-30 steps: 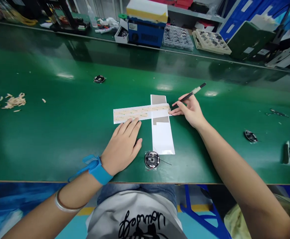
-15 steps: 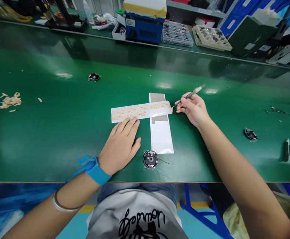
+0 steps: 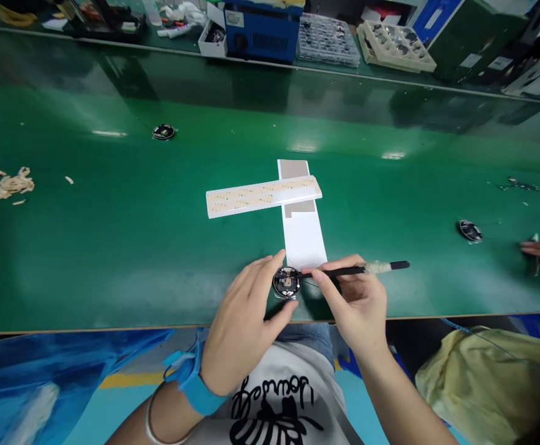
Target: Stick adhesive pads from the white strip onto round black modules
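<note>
Head view: left hand (image 3: 242,324) brackets round device (image 3: 287,285), hold unclear; right hand (image 3: 361,306) grips tool (image 3: 346,271), tip over it.

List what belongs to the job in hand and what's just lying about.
In the job:
dark tool, in the right hand
nearest round device, beside the left hand
probably the speckled strip

Likely lying about:
pale scraps
far round device
round device farther right

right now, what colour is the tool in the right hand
The tool is black with a pale band, head view.
</note>
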A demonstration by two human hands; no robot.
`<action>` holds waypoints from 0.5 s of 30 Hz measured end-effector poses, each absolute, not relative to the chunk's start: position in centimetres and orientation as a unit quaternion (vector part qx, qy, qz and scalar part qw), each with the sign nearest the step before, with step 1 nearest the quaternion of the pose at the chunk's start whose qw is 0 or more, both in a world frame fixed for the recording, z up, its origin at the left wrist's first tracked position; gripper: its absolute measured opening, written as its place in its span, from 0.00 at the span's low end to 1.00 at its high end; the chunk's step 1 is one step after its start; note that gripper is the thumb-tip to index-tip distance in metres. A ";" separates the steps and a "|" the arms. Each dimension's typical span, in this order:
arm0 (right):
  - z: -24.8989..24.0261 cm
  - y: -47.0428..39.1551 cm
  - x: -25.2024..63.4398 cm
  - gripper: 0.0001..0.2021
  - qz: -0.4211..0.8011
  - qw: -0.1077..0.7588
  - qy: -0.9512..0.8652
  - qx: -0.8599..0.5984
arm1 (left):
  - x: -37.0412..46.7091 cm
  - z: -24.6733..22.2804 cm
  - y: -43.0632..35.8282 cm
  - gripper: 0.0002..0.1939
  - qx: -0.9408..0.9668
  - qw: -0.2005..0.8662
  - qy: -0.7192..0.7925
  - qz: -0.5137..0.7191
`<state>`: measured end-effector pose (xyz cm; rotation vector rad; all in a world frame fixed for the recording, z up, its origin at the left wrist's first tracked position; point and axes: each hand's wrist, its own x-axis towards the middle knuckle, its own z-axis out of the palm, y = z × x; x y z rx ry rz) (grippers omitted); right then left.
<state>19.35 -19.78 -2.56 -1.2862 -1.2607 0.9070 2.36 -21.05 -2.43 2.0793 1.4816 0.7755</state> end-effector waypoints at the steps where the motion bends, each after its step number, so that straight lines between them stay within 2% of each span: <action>1: -2.9 -19.7 19.4 0.04 0.387 0.530 -0.528 -0.540 | 2.5 -2.7 -21.0 0.30 0.752 0.236 0.543 0.289; 15: -2.9 -19.2 19.9 0.05 0.378 0.513 -0.535 -0.555 | 1.8 -2.7 -20.7 0.18 0.753 0.254 0.525 0.304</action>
